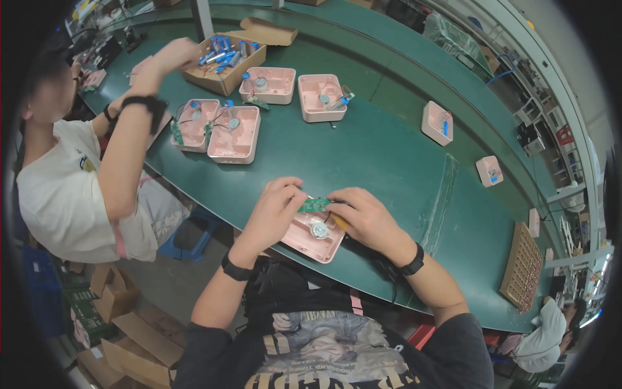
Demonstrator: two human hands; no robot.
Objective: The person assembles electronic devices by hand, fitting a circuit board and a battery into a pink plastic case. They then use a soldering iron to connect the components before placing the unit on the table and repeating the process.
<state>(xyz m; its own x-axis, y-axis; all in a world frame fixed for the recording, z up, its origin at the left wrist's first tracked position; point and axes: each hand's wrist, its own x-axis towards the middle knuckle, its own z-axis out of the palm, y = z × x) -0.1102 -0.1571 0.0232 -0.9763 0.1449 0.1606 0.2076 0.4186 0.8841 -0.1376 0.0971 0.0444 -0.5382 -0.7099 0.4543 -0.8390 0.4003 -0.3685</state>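
Note:
A small green circuit board (315, 205) is held over a pink plastic housing (304, 241) at the table's near edge. My left hand (278, 211) pinches the board's left end, its fingers closed. At the right end, my right hand (368, 219) is closed too, thumb and fingertips on the board. A yellow piece (339, 222) shows under my right fingers; its kind is partly hidden. Inside the housing sits a round silver part (319, 230), with a dark wire near it. My fingers cover the housing's far side.
Several pink housings (236, 152) with wires, boards and blue cells stand left and far. A carton (220, 81) of blue cylindrical cells is behind them; a co-worker's hand (175, 55) is beside it. A gridded tray (521, 267) lies right on the green table (389, 162).

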